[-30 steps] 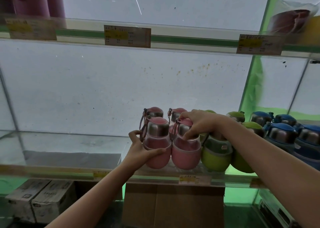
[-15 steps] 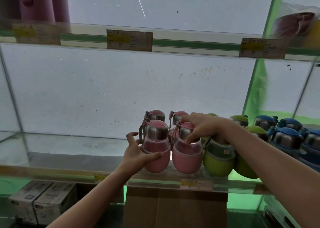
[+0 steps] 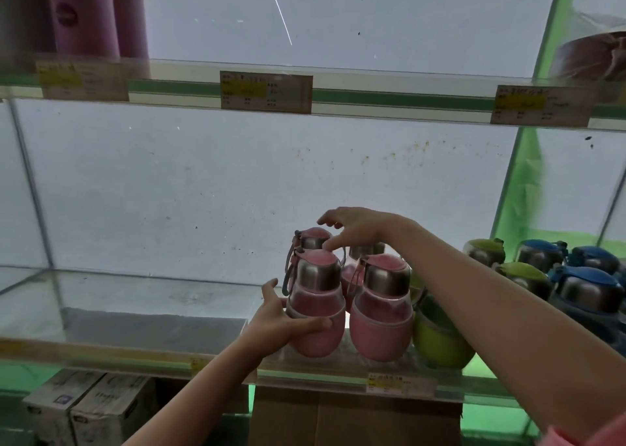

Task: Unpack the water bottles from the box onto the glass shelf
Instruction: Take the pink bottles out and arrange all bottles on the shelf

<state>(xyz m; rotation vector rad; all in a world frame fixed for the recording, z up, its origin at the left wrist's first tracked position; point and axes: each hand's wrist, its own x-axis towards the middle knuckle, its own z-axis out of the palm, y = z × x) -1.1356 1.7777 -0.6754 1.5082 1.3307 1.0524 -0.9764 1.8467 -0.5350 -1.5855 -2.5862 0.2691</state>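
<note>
**Pink bottles at the shelf front, left hand around one**

Four pink bottles clustered on the glass shelf (image 3: 142, 313), two in front and two behind. Front left pink bottle (image 3: 316, 313) upright near the shelf's front edge, steel collar below a pink cap, grey loop strap hanging at its left side. Front right pink bottle (image 3: 381, 313) just beside it, the two bodies close or touching; cannot tell which. Back left pink bottle (image 3: 313, 237) showing only its cap and collar above the front one; back right pink bottle (image 3: 364, 251) mostly hidden behind the right hand and the front pair.

Left hand (image 3: 277, 320) wrapped around the lower body of the front left pink bottle, thumb lying across its front, fingers reaching round the far side. Right hand (image 3: 355, 227) raised above the back bottles, fingers loosely spread and pointing left, holding nothing; one fingertip near the front left bottle's cap, contact unclear.

Green bottles (image 3: 440, 340) to the right of the pink group, the nearest partly covered by the right forearm, others further back (image 3: 484, 251). Blue bottles (image 3: 589, 291) beyond those at the far right, all on the same shelf.

Upper shelf (image 3: 389, 97) carrying price tags (image 3: 266, 92) along its edge, tall pink flasks (image 3: 84, 15) at its left end. Another price tag (image 3: 399, 383) on the lower shelf's front edge under the pink bottles. Brown cardboard box (image 3: 352, 418) directly below the shelf, small grey cartons (image 3: 84, 408) down at the lower left.
</note>
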